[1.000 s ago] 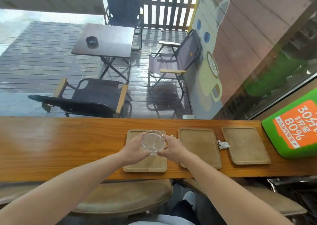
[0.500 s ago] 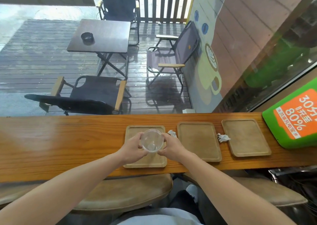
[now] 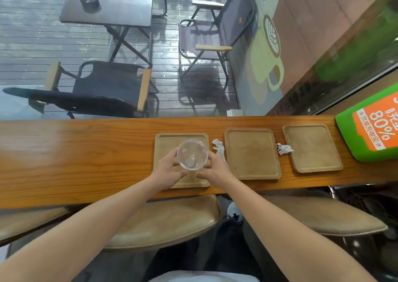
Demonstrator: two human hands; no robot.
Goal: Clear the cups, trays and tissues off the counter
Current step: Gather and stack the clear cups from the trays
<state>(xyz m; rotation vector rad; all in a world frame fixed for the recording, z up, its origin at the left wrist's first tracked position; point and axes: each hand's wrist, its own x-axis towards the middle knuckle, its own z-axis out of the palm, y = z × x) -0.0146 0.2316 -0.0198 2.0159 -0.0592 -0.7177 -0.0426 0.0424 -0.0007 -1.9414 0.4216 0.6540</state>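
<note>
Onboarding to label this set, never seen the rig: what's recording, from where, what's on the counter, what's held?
No machine here: a person works with bare hands. The one wide-angle camera is worn on their head, looking forward and down, so both arms enter from the bottom edge. The left hand and right hand both curl their fingers round a clear plastic cup over the left wooden tray; whether it rests on the tray or is lifted, I cannot tell. Also on the wooden counter: a middle tray and a right tray. One crumpled tissue lies between the left and middle trays, a second tissue between the middle and right ones. A green and orange sign sits at the counter's right end.
</note>
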